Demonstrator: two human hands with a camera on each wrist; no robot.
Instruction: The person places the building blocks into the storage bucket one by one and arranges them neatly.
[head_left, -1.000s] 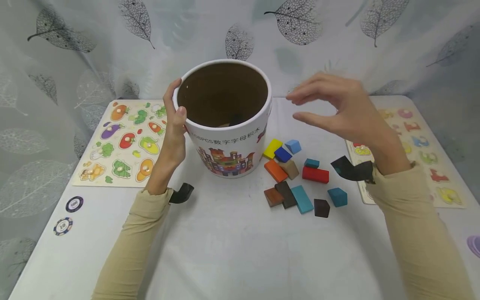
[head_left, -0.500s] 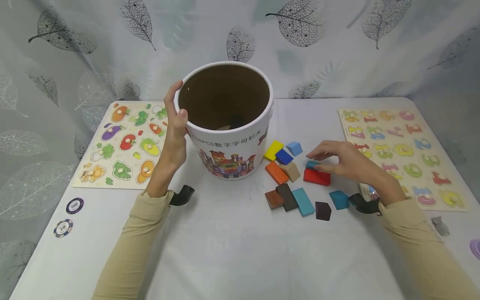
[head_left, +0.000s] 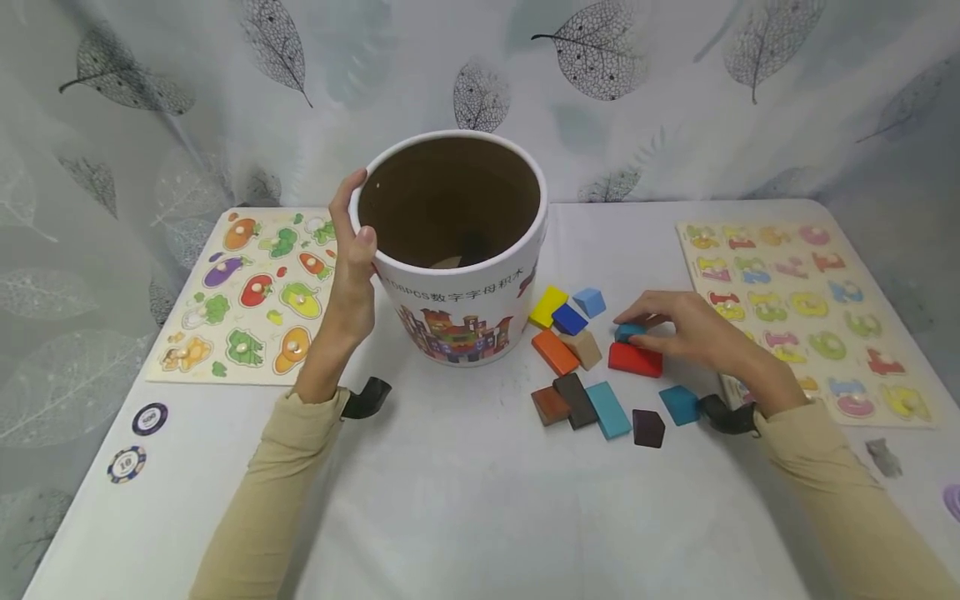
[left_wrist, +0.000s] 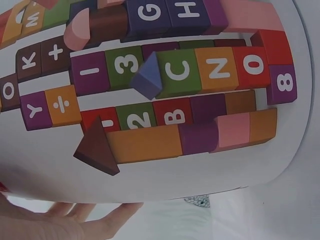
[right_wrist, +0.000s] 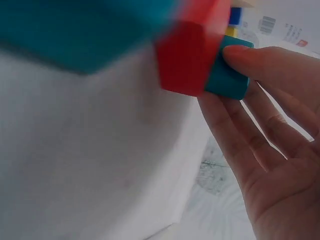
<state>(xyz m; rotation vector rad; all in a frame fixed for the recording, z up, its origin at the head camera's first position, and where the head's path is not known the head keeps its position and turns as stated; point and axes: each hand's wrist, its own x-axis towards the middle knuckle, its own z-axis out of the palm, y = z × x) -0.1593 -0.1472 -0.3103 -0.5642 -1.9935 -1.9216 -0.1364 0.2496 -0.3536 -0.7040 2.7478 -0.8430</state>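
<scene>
In the head view my left hand grips the left rim of a large white bucket, thumb outside the wall. Printed letter blocks cover the bucket's side in the left wrist view. Its dark inside shows a pale piece near the bottom. My right hand pinches a small teal block between thumb and fingers, close behind a red block. Around them lie a teal block, a dark block, an orange block and several other coloured blocks on the table.
A vegetable puzzle board lies behind my left arm, and a number-and-letter puzzle board lies at the right. Two poker chips rest at the left. A small grey figure is beside my right sleeve. A leaf-patterned curtain hangs behind.
My right hand has come down from the air beside the bucket to the small teal block and now pinches it. My left hand keeps its grip on the bucket's rim.
</scene>
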